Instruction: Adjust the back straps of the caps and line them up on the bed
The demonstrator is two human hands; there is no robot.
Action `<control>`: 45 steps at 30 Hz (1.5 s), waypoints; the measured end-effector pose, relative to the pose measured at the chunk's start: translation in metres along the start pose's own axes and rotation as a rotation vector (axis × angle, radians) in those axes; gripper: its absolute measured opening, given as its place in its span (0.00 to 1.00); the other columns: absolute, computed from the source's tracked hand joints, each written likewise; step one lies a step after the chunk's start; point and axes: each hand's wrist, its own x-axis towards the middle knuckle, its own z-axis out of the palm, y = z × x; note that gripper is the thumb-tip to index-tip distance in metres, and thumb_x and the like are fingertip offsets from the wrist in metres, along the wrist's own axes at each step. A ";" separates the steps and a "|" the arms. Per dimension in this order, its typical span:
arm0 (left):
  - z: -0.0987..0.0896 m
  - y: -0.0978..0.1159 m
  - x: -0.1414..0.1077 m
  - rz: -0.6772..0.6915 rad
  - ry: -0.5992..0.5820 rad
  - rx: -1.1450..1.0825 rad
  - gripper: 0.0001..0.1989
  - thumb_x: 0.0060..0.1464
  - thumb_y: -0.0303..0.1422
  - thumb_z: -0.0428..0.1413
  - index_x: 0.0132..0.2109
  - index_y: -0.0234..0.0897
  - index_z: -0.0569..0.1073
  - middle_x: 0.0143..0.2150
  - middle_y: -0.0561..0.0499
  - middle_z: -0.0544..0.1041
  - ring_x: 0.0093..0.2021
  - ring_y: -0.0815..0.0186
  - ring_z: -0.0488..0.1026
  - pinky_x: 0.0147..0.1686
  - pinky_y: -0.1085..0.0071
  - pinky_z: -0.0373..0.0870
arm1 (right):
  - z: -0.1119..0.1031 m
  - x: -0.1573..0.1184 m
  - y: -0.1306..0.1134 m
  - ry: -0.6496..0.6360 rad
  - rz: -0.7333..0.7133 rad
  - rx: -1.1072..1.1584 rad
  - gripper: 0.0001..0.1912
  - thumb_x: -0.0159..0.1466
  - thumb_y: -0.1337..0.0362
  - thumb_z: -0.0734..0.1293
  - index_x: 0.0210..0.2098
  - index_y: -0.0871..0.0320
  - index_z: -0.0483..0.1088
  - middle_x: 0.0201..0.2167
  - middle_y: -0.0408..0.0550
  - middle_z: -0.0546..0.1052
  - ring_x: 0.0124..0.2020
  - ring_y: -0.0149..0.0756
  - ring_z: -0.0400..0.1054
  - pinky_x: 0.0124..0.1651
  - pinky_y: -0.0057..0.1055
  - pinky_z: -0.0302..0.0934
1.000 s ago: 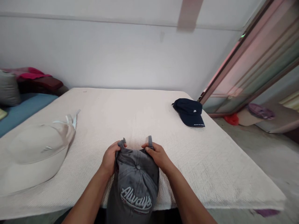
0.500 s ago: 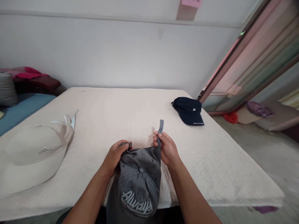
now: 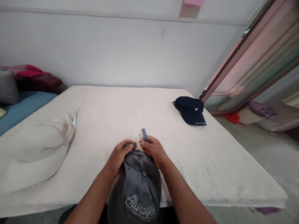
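A grey baseball cap (image 3: 140, 183) with "Always" stitched on its front hangs at the near edge of the table, crown up and brim towards me. My left hand (image 3: 119, 154) pinches the short strap end at the back of the cap, where a small metal buckle (image 3: 135, 146) shows past the thumb. Between the thumb and fingers of my right hand (image 3: 154, 151) is the long grey strap (image 3: 144, 135), its free tip pointing up and away. A small gap separates the strap from the buckle.
On the right of the white-covered table (image 3: 112, 109) lies a navy cap (image 3: 190, 110). A large beige sun hat (image 3: 35, 155) with ties rests on the left. Behind the table stands a white wall (image 3: 105, 49); a blue-covered seat (image 3: 35, 99) is at far left.
My right hand has moved left with the strap, closer to the buckle, and the strap tip now leans left. The metal buckle shows more clearly at my left thumb.
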 end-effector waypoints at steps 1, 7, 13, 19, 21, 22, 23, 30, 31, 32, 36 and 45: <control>0.000 0.000 0.000 0.001 -0.002 0.005 0.10 0.45 0.34 0.63 0.36 0.36 0.74 0.28 0.54 0.74 0.25 0.72 0.69 0.27 0.76 0.65 | 0.002 0.001 0.002 -0.013 0.006 -0.016 0.10 0.53 0.60 0.70 0.29 0.59 0.67 0.17 0.36 0.62 0.15 0.21 0.48 0.18 0.22 0.41; 0.000 0.001 -0.002 0.033 0.039 0.079 0.12 0.43 0.35 0.63 0.36 0.35 0.73 0.29 0.51 0.76 0.28 0.69 0.71 0.30 0.74 0.66 | 0.005 0.002 0.012 -0.076 0.053 0.010 0.14 0.51 0.59 0.73 0.32 0.60 0.70 0.25 0.43 0.72 0.26 0.29 0.64 0.31 0.28 0.59; 0.001 0.002 -0.004 0.034 0.029 0.085 0.10 0.43 0.34 0.62 0.34 0.36 0.73 0.28 0.52 0.76 0.26 0.68 0.71 0.28 0.74 0.65 | 0.005 0.002 0.014 -0.111 0.092 0.035 0.12 0.51 0.60 0.73 0.30 0.60 0.70 0.23 0.42 0.70 0.22 0.27 0.62 0.26 0.27 0.57; 0.003 0.004 -0.007 0.020 -0.030 0.057 0.09 0.45 0.33 0.61 0.35 0.36 0.74 0.28 0.53 0.75 0.26 0.69 0.70 0.29 0.74 0.65 | 0.007 0.002 0.011 -0.055 0.062 -0.004 0.10 0.51 0.62 0.72 0.28 0.60 0.68 0.19 0.39 0.66 0.18 0.23 0.55 0.21 0.23 0.49; 0.003 0.003 -0.006 0.008 -0.009 0.053 0.09 0.44 0.33 0.62 0.34 0.35 0.74 0.27 0.53 0.75 0.26 0.70 0.70 0.28 0.75 0.65 | 0.008 0.000 0.008 -0.065 0.049 -0.036 0.10 0.53 0.61 0.71 0.27 0.60 0.68 0.18 0.38 0.65 0.16 0.21 0.52 0.19 0.22 0.45; 0.003 0.003 -0.006 0.001 -0.007 0.035 0.08 0.44 0.33 0.62 0.33 0.35 0.74 0.26 0.53 0.75 0.25 0.70 0.70 0.28 0.75 0.65 | 0.008 -0.001 0.006 -0.079 0.035 -0.048 0.11 0.55 0.59 0.69 0.27 0.60 0.68 0.18 0.38 0.65 0.15 0.21 0.51 0.18 0.22 0.42; 0.002 0.002 -0.006 -0.007 -0.016 0.005 0.08 0.45 0.33 0.62 0.33 0.35 0.74 0.27 0.53 0.75 0.26 0.70 0.70 0.28 0.75 0.65 | 0.008 -0.002 0.003 -0.092 0.016 -0.052 0.12 0.57 0.56 0.67 0.27 0.60 0.68 0.19 0.39 0.66 0.15 0.20 0.50 0.17 0.23 0.40; 0.000 0.003 -0.005 -0.043 -0.053 -0.145 0.06 0.46 0.31 0.61 0.31 0.33 0.73 0.26 0.54 0.73 0.25 0.71 0.69 0.28 0.74 0.66 | 0.002 -0.006 -0.004 -0.132 -0.021 -0.058 0.13 0.62 0.54 0.61 0.36 0.58 0.69 0.23 0.40 0.70 0.13 0.21 0.52 0.15 0.23 0.39; 0.000 0.003 -0.005 -0.043 -0.060 -0.157 0.06 0.46 0.31 0.60 0.31 0.33 0.73 0.26 0.54 0.73 0.25 0.70 0.69 0.28 0.74 0.66 | 0.001 -0.006 -0.003 -0.146 -0.008 -0.062 0.12 0.61 0.56 0.62 0.34 0.58 0.69 0.23 0.41 0.70 0.14 0.21 0.54 0.16 0.23 0.41; 0.000 0.003 -0.005 -0.044 -0.070 -0.171 0.05 0.47 0.31 0.60 0.31 0.33 0.73 0.26 0.53 0.73 0.26 0.70 0.70 0.29 0.74 0.66 | 0.001 -0.006 -0.003 -0.156 0.004 -0.057 0.11 0.60 0.57 0.63 0.32 0.59 0.70 0.23 0.42 0.70 0.16 0.22 0.57 0.17 0.23 0.44; 0.002 0.005 -0.006 -0.050 -0.115 -0.207 0.05 0.47 0.32 0.59 0.30 0.34 0.73 0.28 0.51 0.74 0.28 0.68 0.71 0.33 0.71 0.68 | 0.002 -0.006 -0.001 -0.160 0.042 -0.026 0.09 0.58 0.61 0.64 0.27 0.60 0.71 0.22 0.43 0.70 0.22 0.26 0.61 0.23 0.23 0.51; 0.002 0.005 -0.008 -0.024 -0.113 -0.193 0.05 0.47 0.31 0.59 0.28 0.34 0.73 0.28 0.51 0.73 0.28 0.68 0.70 0.33 0.72 0.67 | 0.005 -0.006 0.001 -0.121 0.062 -0.099 0.08 0.57 0.62 0.64 0.25 0.59 0.71 0.20 0.42 0.69 0.18 0.24 0.56 0.21 0.23 0.47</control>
